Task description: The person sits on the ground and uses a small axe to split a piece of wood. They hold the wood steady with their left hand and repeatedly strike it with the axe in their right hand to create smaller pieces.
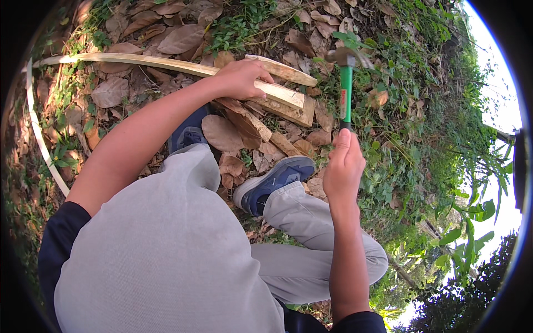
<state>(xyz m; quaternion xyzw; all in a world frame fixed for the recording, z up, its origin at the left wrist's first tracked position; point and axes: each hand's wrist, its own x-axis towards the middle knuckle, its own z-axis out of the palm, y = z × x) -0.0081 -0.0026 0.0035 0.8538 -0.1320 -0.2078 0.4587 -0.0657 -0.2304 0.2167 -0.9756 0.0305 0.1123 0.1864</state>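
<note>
My left fingers (264, 73) close over a long wooden strip (158, 62) a little before twelve o'clock, with the thumb on its near side, so the strip is pinched between them. My right hand (344, 165), at three o'clock, has its fingers folded around the black grip of a hammer (346, 94), the thumb lying along the handle. The green handle points up toward one o'clock, and the metal head is apart from the wood.

The right end of the strip reaches just past twelve o'clock, where a wider wooden block (302, 115) lies partly under it. A short wooden piece (288, 72) lies just above my left hand (242, 80), and two rough offcuts (258, 126) rest below, among the dry leaves (222, 132), near my blue shoe (283, 178).

Farther out, near ten o'clock, the strip meets a thin pale strip (38, 119), which runs down toward nine o'clock. I judge the work to be partly made: this corner appears formed, while the end by the block has no second strip across it. The corner is small and bent at the rim of my view, so I cannot tell if it is truly fastened.
</note>
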